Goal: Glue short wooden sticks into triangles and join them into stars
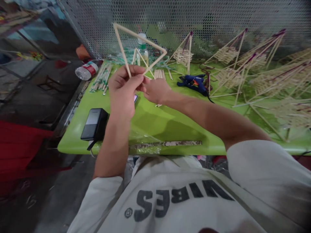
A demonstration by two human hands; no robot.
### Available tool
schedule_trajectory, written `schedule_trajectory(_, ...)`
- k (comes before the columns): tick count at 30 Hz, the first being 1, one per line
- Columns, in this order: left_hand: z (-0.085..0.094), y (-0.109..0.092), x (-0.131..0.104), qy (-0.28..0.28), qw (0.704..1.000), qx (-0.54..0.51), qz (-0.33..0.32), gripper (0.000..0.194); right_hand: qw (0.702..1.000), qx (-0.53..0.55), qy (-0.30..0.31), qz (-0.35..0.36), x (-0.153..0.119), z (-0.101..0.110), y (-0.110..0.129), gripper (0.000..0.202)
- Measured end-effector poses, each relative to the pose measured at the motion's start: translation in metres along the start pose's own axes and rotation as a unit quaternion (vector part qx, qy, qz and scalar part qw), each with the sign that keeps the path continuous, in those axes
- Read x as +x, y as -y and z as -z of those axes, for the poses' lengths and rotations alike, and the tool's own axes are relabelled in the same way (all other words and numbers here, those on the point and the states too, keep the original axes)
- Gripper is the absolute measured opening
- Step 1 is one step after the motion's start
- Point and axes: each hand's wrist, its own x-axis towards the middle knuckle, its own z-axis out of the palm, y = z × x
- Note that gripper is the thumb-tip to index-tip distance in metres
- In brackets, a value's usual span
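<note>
Stick frame, pale, slim, angular, pinched in the left hand, right hand curled close, its hold unclear

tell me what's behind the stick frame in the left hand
Behind the stick frame: a white-capped bottle and a perforated metal panel. The left hand hides whatever is behind it.

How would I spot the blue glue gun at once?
Find the green table. Just beyond the right forearm, near the pale stick frames, lies the glue gun. Its dark blue body with an orange part sets it apart from those frames.
</note>
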Motion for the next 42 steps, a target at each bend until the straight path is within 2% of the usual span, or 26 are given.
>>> schedule_trajectory(1, 0.001, 0.001, 0.001, -0.008, 1.0, -0.001, 0.001, 0.01, 1.0, -0.012, 0.007, 0.001, -0.021, 0.004, -0.001, 0.043)
schedule_trajectory(2, 0.002, 0.001, 0.001, -0.013, 1.0, 0.002, 0.007, 0.011, 1.0, -0.023, 0.007, 0.006, -0.046, 0.006, -0.003, 0.03)
schedule_trajectory(4, 0.001, 0.002, 0.0, -0.005, 1.0, 0.006, 0.027, 0.009, 0.999, -0.037, 0.019, 0.007, -0.102, 0.004, -0.007, 0.035)
schedule_trajectory(7, -0.006, 0.006, -0.007, 0.039, 0.998, -0.006, 0.056, 0.004, 0.998, -0.038, 0.054, 0.007, -0.179, -0.013, -0.018, 0.039)
schedule_trajectory(9, -0.016, 0.013, -0.015, 0.067, 0.993, -0.008, 0.094, 0.002, 0.998, -0.028, 0.058, -0.014, -0.213, -0.028, -0.025, 0.04)
schedule_trajectory(11, -0.028, 0.021, -0.024, 0.093, 0.984, -0.001, 0.154, 0.004, 0.998, -0.012, 0.047, -0.041, -0.231, -0.039, -0.029, 0.04)
schedule_trajectory(14, -0.045, 0.031, -0.038, 0.139, 0.958, 0.001, 0.25, 0.006, 0.998, 0.004, 0.026, -0.049, -0.234, -0.044, -0.028, 0.039)
schedule_trajectory(16, -0.051, 0.034, -0.044, 0.159, 0.946, 0.001, 0.283, 0.008, 0.999, -0.004, 0.02, -0.027, -0.228, -0.041, -0.024, 0.037)
schedule_trajectory(19, -0.051, 0.036, -0.047, 0.168, 0.942, 0.013, 0.291, 0.009, 1.0, -0.011, 0.013, 0.017, -0.219, -0.036, -0.017, 0.044)
schedule_trajectory(23, -0.044, 0.037, -0.045, 0.173, 0.938, 0.028, 0.298, 0.012, 0.996, 0.06, -0.012, 0.07, -0.223, -0.024, -0.018, 0.047)
schedule_trajectory(25, -0.043, 0.039, -0.046, 0.176, 0.935, 0.028, 0.307, 0.014, 0.993, 0.09, -0.05, 0.064, -0.23, -0.014, -0.028, 0.043)
schedule_trajectory(28, -0.047, 0.043, -0.05, 0.186, 0.926, 0.033, 0.327, 0.015, 0.98, 0.114, -0.16, -0.003, -0.238, -0.005, -0.058, 0.034)
schedule_trajectory(29, -0.048, 0.045, -0.052, 0.192, 0.922, 0.035, 0.334, 0.014, 0.97, 0.139, -0.199, -0.02, -0.238, -0.006, -0.07, 0.038)
schedule_trajectory(31, -0.052, 0.048, -0.056, 0.206, 0.914, 0.04, 0.347, 0.014, 0.938, 0.238, -0.253, -0.013, -0.236, -0.016, -0.091, 0.065)
schedule_trajectory(33, -0.054, 0.052, -0.059, 0.221, 0.91, 0.044, 0.348, 0.014, 0.908, 0.325, -0.263, 0.02, -0.232, -0.031, -0.102, 0.085)
schedule_trajectory(34, -0.054, 0.053, -0.06, 0.229, 0.909, 0.047, 0.346, 0.014, 0.899, 0.347, -0.265, 0.033, -0.23, -0.038, -0.104, 0.086)
schedule_trajectory(36, -0.054, 0.054, -0.06, 0.244, 0.907, 0.06, 0.337, 0.013, 0.895, 0.347, -0.279, 0.029, -0.228, -0.049, -0.101, 0.071)
schedule_trajectory(39, -0.051, 0.051, -0.058, 0.258, 0.903, 0.093, 0.33, 0.019, 0.905, 0.301, -0.302, 0.011, -0.227, -0.051, -0.09, 0.022)
schedule_trajectory(40, -0.05, 0.049, -0.057, 0.263, 0.902, 0.105, 0.327, 0.025, 0.907, 0.289, -0.305, 0.008, -0.228, -0.049, -0.088, 0.013)
schedule_trajectory(42, -0.046, 0.047, -0.056, 0.272, 0.9, 0.127, 0.315, 0.04, 0.907, 0.277, -0.317, 0.01, -0.229, -0.046, -0.086, 0.013)
